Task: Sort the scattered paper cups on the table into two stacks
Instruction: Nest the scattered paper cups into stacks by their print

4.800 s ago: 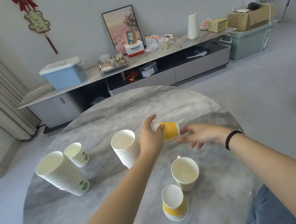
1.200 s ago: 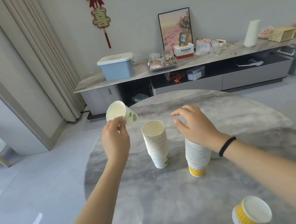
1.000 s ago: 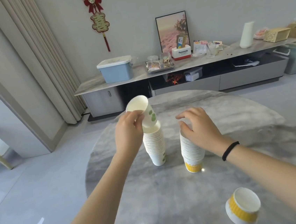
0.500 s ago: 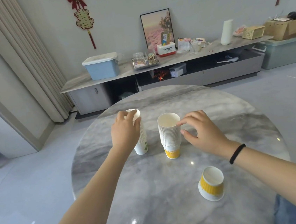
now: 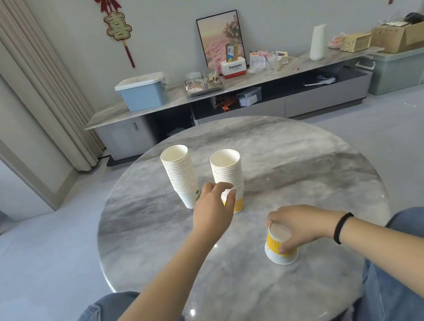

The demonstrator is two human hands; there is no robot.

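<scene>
Nearest: denim knees under the round marble bench [image 5: 311, 293]. On its near right part, the right hand [image 5: 300, 225] grips the last loose cup [image 5: 280, 244], a yellow-banded one sitting upside down on the bench, fingers curled over its base and sides. A black band is on that wrist.

Middle of the bench: the left hand [image 5: 212, 210] hovers low in front of the two stacks, fingers loosely spread and holding nothing; fingertips are near or touching the lower part of the yellow-banded stack [image 5: 228, 179], contact unclear.

Just left of it stands the green-print stack [image 5: 181, 176], close beside but apart, leaning slightly left. Both stacks sit mouth up.

Progress: nearly done. Two sorted stacks are built and no other stray cups show on the bench. Left, by my read: lift the inverted yellow cup, flip it mouth up, seat it on the yellow stack. The left hand looks placed to steady that stack.

Far: a low cabinet [image 5: 225, 98] along the wall with a blue lidded box [image 5: 142, 91], a framed picture and clutter.
</scene>
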